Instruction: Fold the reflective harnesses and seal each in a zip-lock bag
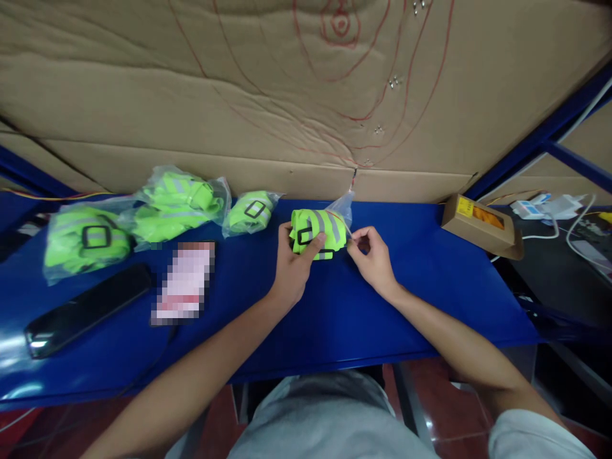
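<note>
My left hand (293,264) is wrapped round the left side of a folded neon-yellow reflective vest (329,224) with grey stripes and a black buckle, thumb on top. A clear plastic bag (342,205) shows at the bundle's upper right; how far it covers the bundle I cannot tell. Thumb and fingertips of my right hand (375,258) pinch together at the bag's edge, just right of the bundle. To the left lie similar bagged vests: one small bundle (252,211), a larger one (179,201) and another (88,236) at far left.
The blue table (382,325) ends at a cardboard wall (268,108) with red drawn lines. On the left lie a long black case (90,309) and a phone with a blurred screen (186,280). An open cardboard box (480,223) and white cables (545,236) are at right.
</note>
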`<state>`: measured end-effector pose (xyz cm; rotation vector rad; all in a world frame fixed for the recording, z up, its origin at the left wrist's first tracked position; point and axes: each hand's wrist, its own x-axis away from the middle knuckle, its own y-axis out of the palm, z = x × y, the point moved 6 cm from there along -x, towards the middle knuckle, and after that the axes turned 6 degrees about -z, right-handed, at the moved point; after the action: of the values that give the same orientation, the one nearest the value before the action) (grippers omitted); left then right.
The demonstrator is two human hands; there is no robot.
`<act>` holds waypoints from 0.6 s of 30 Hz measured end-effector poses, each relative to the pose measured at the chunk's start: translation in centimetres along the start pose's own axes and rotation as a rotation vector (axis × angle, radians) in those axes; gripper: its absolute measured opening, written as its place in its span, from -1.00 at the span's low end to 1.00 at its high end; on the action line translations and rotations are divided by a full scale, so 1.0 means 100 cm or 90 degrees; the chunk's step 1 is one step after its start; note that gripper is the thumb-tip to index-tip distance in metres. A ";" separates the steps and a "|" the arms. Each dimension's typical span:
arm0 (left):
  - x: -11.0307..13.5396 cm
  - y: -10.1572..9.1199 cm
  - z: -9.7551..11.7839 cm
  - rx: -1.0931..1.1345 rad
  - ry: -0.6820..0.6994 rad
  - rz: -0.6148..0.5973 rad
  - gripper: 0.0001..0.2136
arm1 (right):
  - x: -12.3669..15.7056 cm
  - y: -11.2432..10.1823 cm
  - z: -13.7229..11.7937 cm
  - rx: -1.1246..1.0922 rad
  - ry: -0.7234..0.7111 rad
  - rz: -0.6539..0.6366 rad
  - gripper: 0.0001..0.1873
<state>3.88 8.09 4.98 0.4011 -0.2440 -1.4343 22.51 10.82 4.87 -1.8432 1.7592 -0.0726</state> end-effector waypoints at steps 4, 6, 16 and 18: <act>-0.002 -0.003 -0.003 0.005 -0.003 0.011 -0.53 | 0.000 0.011 0.006 -0.003 0.040 -0.075 -0.83; -0.005 -0.007 -0.003 -0.034 0.024 0.033 -0.53 | 0.004 0.015 0.003 -0.008 0.048 -0.094 -0.82; -0.001 -0.001 0.000 -0.187 0.121 0.016 -0.53 | 0.021 0.027 -0.009 -0.165 0.042 -0.092 -0.67; -0.002 -0.004 -0.005 -0.173 0.100 0.010 -0.51 | 0.016 0.026 -0.003 -0.220 0.079 -0.106 -0.62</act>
<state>3.71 8.36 4.41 0.2856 0.0750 -1.3906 20.24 9.38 3.42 -2.2750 1.7849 0.0576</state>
